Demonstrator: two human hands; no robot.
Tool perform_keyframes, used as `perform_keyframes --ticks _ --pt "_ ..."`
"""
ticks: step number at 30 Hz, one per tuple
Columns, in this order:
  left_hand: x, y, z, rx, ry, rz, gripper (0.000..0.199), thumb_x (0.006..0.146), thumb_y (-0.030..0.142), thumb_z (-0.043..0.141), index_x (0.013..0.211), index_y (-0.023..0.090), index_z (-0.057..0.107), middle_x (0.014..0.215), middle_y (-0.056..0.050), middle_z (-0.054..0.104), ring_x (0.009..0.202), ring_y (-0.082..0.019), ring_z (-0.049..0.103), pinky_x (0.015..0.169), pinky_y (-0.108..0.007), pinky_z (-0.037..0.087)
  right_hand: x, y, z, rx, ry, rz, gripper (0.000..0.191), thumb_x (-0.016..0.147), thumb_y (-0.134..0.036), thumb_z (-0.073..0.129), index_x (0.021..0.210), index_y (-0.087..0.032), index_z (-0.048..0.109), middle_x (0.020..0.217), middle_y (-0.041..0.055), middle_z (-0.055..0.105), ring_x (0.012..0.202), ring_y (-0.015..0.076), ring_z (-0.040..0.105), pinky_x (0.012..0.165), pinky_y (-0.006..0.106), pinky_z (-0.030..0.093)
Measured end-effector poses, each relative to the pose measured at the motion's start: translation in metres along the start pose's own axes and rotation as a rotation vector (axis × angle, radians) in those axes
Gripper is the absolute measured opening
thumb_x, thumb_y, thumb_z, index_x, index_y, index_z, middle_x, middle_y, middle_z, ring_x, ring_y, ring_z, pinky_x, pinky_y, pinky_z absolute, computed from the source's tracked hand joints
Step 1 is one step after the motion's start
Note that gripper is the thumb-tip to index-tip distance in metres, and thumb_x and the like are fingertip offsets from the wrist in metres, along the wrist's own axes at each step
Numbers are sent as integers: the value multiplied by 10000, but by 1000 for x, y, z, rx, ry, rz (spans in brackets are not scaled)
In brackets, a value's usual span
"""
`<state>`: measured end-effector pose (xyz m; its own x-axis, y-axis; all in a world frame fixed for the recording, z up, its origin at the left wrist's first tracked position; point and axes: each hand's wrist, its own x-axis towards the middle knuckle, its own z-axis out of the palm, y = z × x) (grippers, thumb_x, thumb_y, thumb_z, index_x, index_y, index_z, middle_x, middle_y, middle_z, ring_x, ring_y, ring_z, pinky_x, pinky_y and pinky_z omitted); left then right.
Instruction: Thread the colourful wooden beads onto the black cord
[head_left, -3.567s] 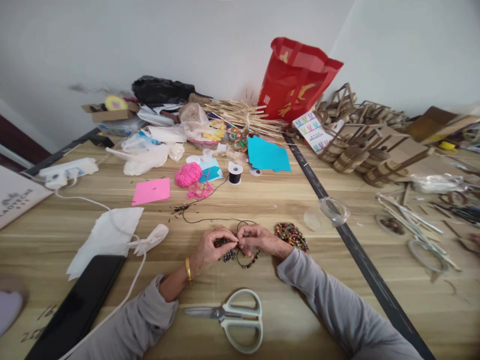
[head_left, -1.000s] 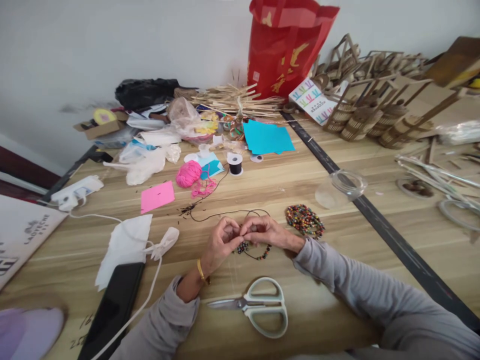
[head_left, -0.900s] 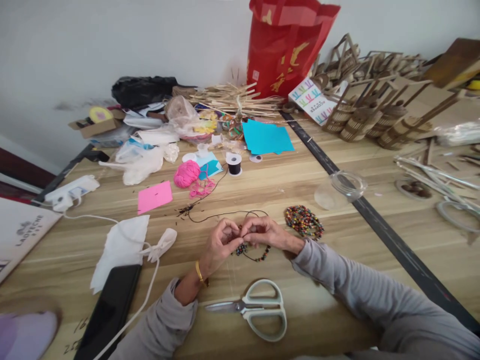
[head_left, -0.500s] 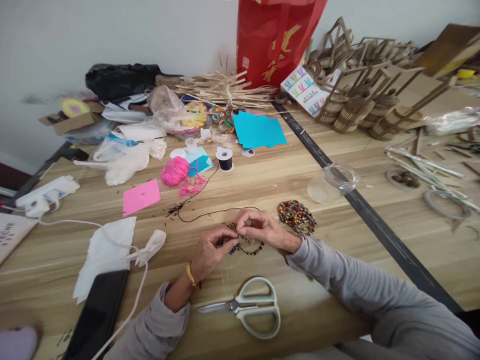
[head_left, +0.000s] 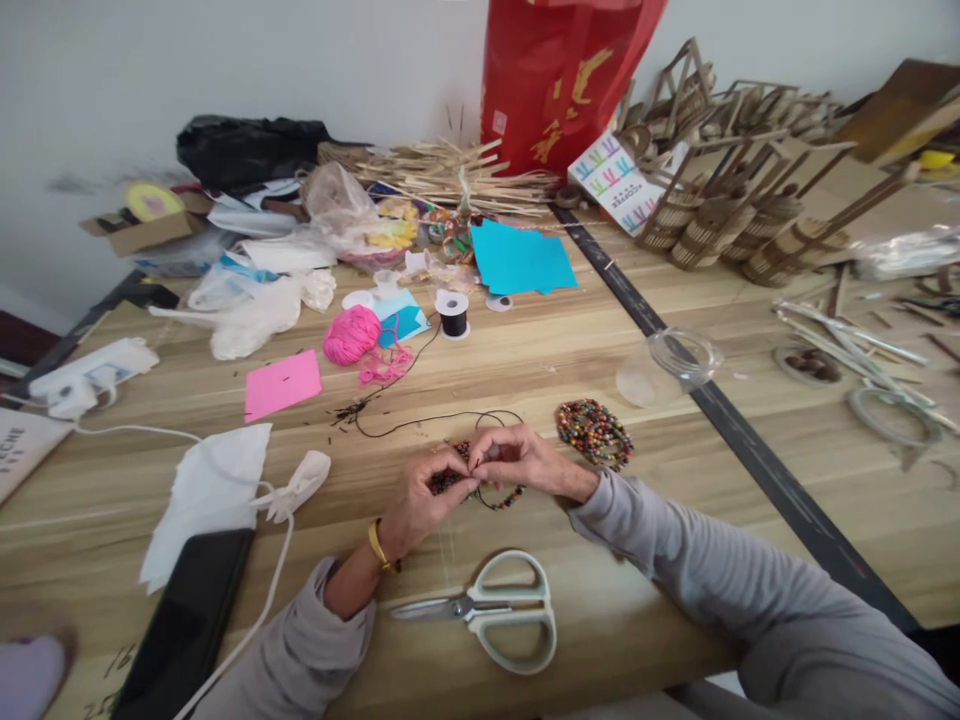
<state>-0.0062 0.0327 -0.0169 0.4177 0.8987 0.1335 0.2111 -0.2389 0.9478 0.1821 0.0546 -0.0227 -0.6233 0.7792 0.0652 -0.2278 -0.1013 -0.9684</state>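
At the table's middle, my left hand (head_left: 420, 500) and my right hand (head_left: 525, 460) meet with their fingertips pinched together. Both are closed on a thin black cord (head_left: 409, 427), whose exact hold is partly hidden by the fingers. A strand of small multicoloured beads (head_left: 511, 498) hangs below and behind the fingers. The cord loops away to the left, towards a white spool of black cord (head_left: 454, 320). Right of my right hand lies a coiled heap of beaded strands (head_left: 595, 435). Scissors with pale handles (head_left: 551, 630) lie on the table nearer me.
To the left are a pink paper (head_left: 281, 388), a black phone (head_left: 184, 620) and a white cable (head_left: 277, 570). Pink yarn (head_left: 351, 335) and blue sheets (head_left: 521, 262) lie farther back. A clear round lid (head_left: 682, 358) and small woven baskets (head_left: 705, 235) are on the right.
The fingertips have shifted slightly and pinch closer together over the cord. The view has moved a little; the things on the table have stayed put.
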Motion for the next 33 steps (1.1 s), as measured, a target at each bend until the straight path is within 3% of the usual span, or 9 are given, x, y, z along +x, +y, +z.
perform_keyframes --ticks 7,14,17,22,33 --pt "0 1 -3 -24 0 -89 140 758 268 668 713 139 634 694 -28 604 663 -145 548 630 -245 434 0 -1 -2 -54 -24 -16 257 771 -385 709 838 -142 656 715 -10 545 542 54 458 470 155 420" --pt "1 2 -1 2 -2 -79 119 731 243 689 695 140 643 678 -30 629 663 -154 567 637 -250 440 1 -4 0 -30 -40 -63 220 764 -341 725 782 -135 649 776 5 552 628 69 490 530 171 405" --pt "2 7 1 35 -1 -19 79 726 207 692 682 150 660 680 -31 639 689 -161 570 682 -268 444 2 -6 0 -42 -37 -55 237 759 -353 727 768 -133 638 782 12 567 654 80 510 530 170 418" --pt "1 10 8 138 -26 78 46 707 143 708 680 177 694 734 -47 693 781 -198 597 780 -315 448 2 -7 -2 10 -37 38 262 781 -376 701 812 -131 612 685 -12 568 538 59 502 451 146 428" --pt "0 -5 13 481 -123 273 81 736 105 691 696 176 695 831 -38 665 892 -198 552 853 -340 441 5 6 -8 121 -14 37 220 777 -312 719 847 -137 606 686 -12 636 511 51 554 462 135 482"
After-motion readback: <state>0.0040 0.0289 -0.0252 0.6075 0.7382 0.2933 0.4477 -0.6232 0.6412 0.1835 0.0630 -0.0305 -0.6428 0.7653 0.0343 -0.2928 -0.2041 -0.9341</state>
